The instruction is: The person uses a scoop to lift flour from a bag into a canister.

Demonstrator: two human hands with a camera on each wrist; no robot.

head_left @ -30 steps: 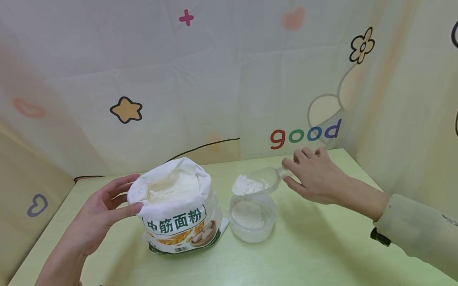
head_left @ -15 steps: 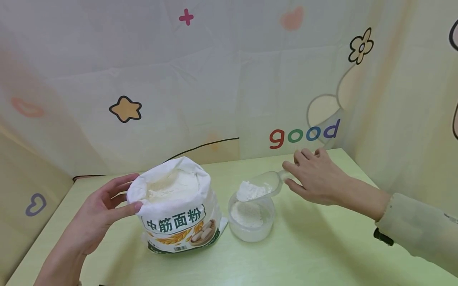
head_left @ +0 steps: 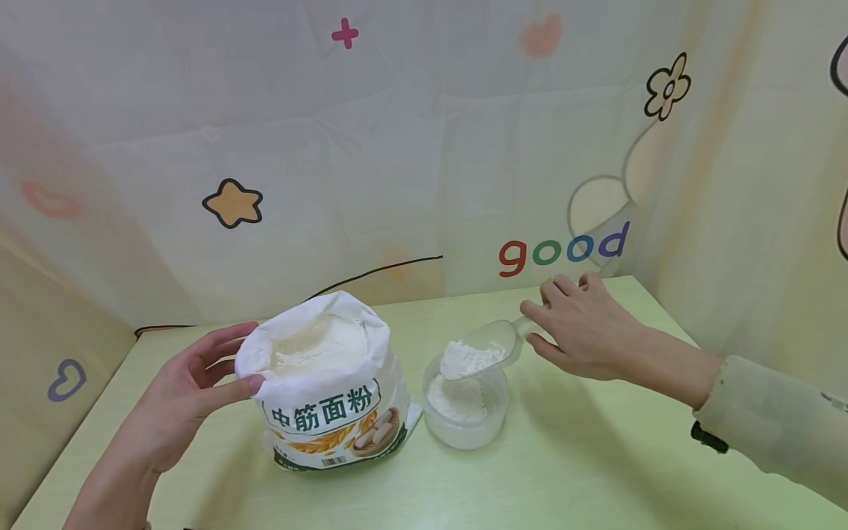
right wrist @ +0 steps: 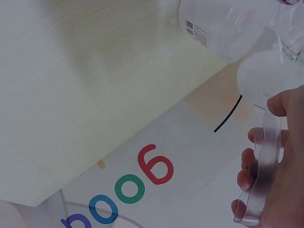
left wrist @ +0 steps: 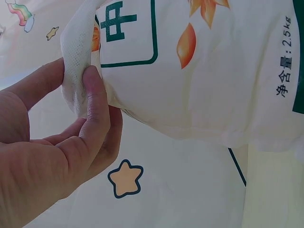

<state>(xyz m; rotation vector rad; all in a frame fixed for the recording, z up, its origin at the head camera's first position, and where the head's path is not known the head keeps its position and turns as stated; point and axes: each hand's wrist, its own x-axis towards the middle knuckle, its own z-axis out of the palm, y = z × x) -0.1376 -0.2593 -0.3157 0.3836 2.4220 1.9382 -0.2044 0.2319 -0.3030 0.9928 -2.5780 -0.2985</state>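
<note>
Scoop [head_left: 498, 340], clear plastic, is tilted lip-down over a round tub [head_left: 467, 436], w/ a heap of white flour [head_left: 467, 359] at its front end; can't tell if scoop & rim touch. R hand [head_left: 586, 331] has its fingers curled round the scoop's handle [right wrist: 271, 130], firm hold, palm down. Tub stands on the pale table [head_left: 550, 471], flour already in it, approx. to the R of the flour bag [head_left: 331, 412] & near its lower corner. Bag's upright, mouth open, lots of flour inside, green Chinese lettering + wheat pic on front. L hand [head_left: 192, 383] pinches the bag's folded rim b/w thumb & fingers, hand only partly closed. Cloth backdrop [head_left: 397, 169] behind, w/ star, flower & "good" in multi-col. letters. R sleeve [head_left: 768, 427] pale, small blk item [head_left: 709, 436] just below the cuff.
</note>
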